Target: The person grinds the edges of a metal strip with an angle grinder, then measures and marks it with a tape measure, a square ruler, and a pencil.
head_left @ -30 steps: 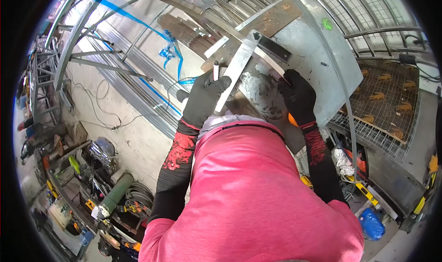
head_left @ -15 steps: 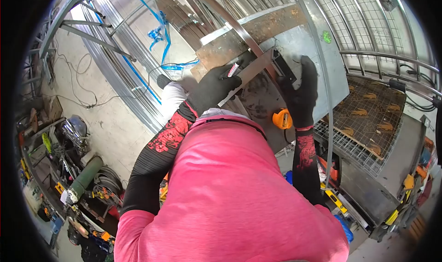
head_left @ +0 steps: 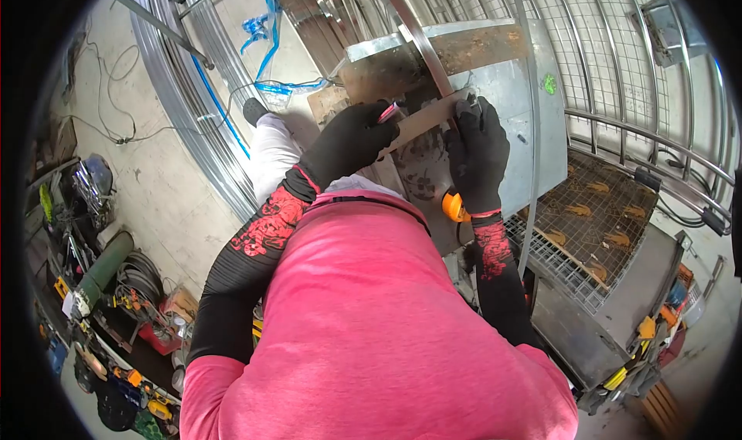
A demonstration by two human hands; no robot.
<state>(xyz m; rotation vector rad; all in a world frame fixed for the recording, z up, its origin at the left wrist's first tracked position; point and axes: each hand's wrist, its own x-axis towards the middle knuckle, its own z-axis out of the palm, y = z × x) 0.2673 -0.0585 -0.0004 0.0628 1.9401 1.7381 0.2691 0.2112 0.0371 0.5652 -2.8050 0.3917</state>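
Observation:
My left hand (head_left: 352, 140), in a black glove, is closed around a small white-and-red marker-like stick (head_left: 389, 112) beside the near end of a short, flat-sided brown metal piece (head_left: 421, 125). Its fingers hide whether they also grip that piece. My right hand (head_left: 479, 154), gloved too, closes over the far end of the piece, where the fingers cover most of it. A long brown metal bar (head_left: 417, 38) runs from the top of the view down to the short piece. Below my right hand, an orange tape measure (head_left: 454, 207) is partly hidden.
A grey metal sheet (head_left: 545, 115) and a rusty plate (head_left: 479, 50) form the work surface. Curved metal bars and mesh (head_left: 610, 61) stand at the right. Long steel profiles (head_left: 185, 92) and a cable (head_left: 120, 139) lie on the left floor. A green cylinder (head_left: 108, 262) lies among tools.
My right hand has moved from beside the short metal piece onto its far end, closing its fingers. The marker-like stick has tilted in my left hand. The whole view has shifted slightly.

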